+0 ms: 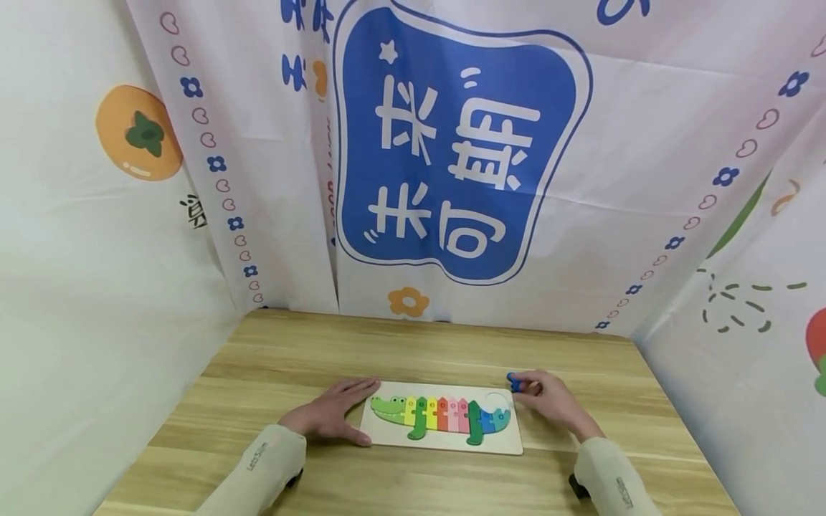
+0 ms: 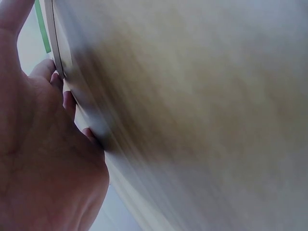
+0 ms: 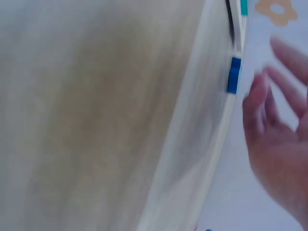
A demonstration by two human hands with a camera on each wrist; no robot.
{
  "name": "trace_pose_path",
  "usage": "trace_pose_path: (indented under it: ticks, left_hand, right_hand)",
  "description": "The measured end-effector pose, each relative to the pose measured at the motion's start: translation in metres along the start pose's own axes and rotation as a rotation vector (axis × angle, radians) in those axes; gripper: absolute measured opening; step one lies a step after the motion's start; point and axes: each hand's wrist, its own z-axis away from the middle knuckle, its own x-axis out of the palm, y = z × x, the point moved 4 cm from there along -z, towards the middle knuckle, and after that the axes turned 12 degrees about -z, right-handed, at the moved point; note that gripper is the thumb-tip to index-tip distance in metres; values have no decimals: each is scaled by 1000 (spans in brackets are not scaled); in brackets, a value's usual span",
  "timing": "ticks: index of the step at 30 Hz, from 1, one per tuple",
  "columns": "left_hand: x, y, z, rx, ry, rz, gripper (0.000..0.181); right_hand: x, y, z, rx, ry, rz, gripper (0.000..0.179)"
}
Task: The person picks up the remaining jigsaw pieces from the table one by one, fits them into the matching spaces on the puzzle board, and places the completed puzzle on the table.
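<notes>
A wooden crocodile puzzle board (image 1: 445, 442) lies flat, with a green head, a row of coloured numbered body pieces and two green legs. At the tail end a pale curled recess (image 1: 498, 398) shows beyond the blue pieces. My left hand (image 1: 332, 412) rests at the board's left end, thumb and fingers spread along its corners. Just off the upper right corner is a small blue puzzle piece (image 1: 514, 382), with my right hand (image 1: 548, 398) beside it. In the right wrist view the blue piece (image 3: 234, 75) lies on the table, apart from my blurred, loosely bent fingers (image 3: 257, 91).
The wood-grain table (image 1: 413, 344) reaches back to a printed white cloth (image 1: 619, 179) hung behind it. More cloth walls stand at left and right. Pale sleeves (image 1: 264, 466) cover both forearms.
</notes>
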Motion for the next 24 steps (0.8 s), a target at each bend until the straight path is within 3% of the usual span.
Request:
trace_pose_path:
  ticks: [4, 8, 14, 24]
  left_hand:
    - [0, 0, 0, -1, 1, 5, 110]
    - [1, 0, -1, 1, 2, 3, 110]
    - [2, -1, -1, 1, -2, 10, 110]
    - [-1, 1, 0, 1, -3, 2, 110]
  right_hand:
    - [-10, 9, -8, 43, 122, 30, 46]
    - [-10, 18, -17, 91, 128, 50, 45]
    - [-4, 19, -28, 71, 103, 153, 29]
    - [-3, 12, -27, 73, 86, -7, 24]
